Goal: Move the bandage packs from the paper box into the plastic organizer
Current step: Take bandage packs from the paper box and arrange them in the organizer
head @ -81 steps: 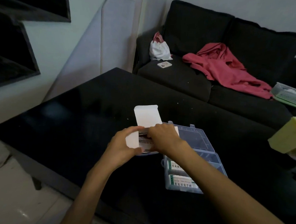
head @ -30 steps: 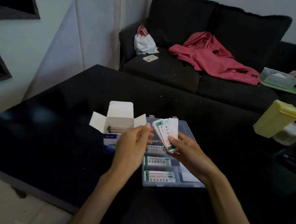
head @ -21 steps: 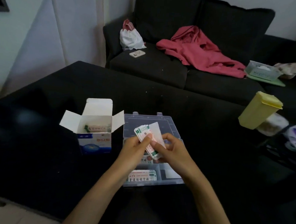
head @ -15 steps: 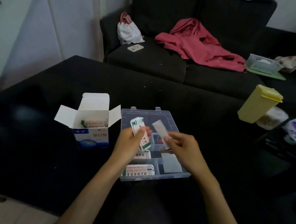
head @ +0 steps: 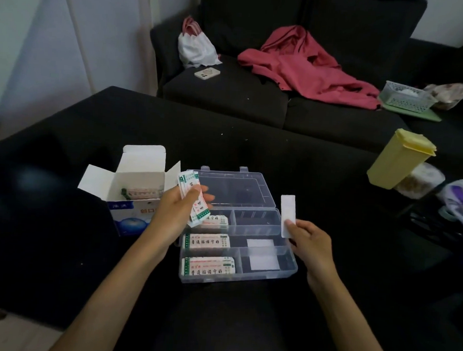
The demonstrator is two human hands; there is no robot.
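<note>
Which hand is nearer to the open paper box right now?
Left. The left hand, gripping a stack of bandage packs, sits right beside the paper box. The right hand, pinching one white strip, is past the plastic organizer, on its far side.

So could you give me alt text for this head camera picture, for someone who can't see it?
Over a black table, a person's left hand holds a fan of bandage packs while the right hand pinches a single white strip beside an open plastic organizer. An opened paper box stands to the left.

Home living room: dark sofa (head: pixel 229 94), strewn red garment (head: pixel 305 69), phone (head: pixel 207 73).
</note>
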